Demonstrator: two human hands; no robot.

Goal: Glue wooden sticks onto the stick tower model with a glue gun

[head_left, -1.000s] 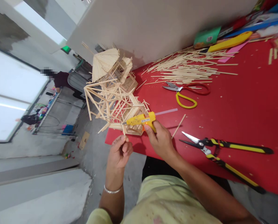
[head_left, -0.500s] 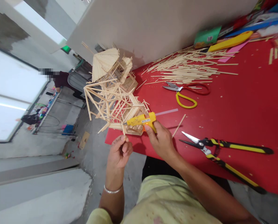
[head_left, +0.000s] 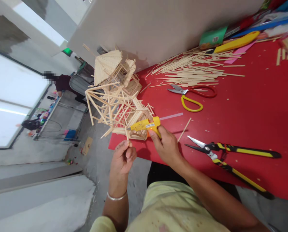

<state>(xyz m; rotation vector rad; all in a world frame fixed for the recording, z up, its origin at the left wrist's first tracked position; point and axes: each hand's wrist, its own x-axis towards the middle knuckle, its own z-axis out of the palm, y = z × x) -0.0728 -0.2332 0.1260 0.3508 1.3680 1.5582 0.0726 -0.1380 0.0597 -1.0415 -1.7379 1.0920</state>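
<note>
We look down over a pale yellow-green shirt (head_left: 175, 206) at two bare hands working at a glossy red tabletop (head_left: 245, 112), which fills the right of the frame. At the centre, our right hand (head_left: 167, 141) is clamped around the handle of a yellow plastic glue gun (head_left: 142, 125); a small orange light glows on it, and a translucent glue stick (head_left: 171, 116) juts from its back toward the right. Its nozzle points left. Below and left of centre, our left hand (head_left: 123, 156), above a silver-coloured bracelet (head_left: 117, 197), has its thumb and fingers pinched together on a thin, pale wooden stick (head_left: 127, 134) that points upward. The nozzle is close to this stick; we cannot tell whether they touch.

Just above, left of centre, stands an open, angular framework of pale wooden sticks (head_left: 110, 104). Behind it, higher up, is a wooden model with a fan-shaped slatted roof (head_left: 107, 66). A loose heap of thin wooden sticks (head_left: 192, 72) spreads across the upper right of centre. Below the heap lie scissors with one red and one yellow handle (head_left: 183, 91); at the lower right, black-and-yellow long-handled shears (head_left: 208, 149) lie with blades apart. In the upper left, a person in a dark top (head_left: 63, 83) is beside a far table.
</note>
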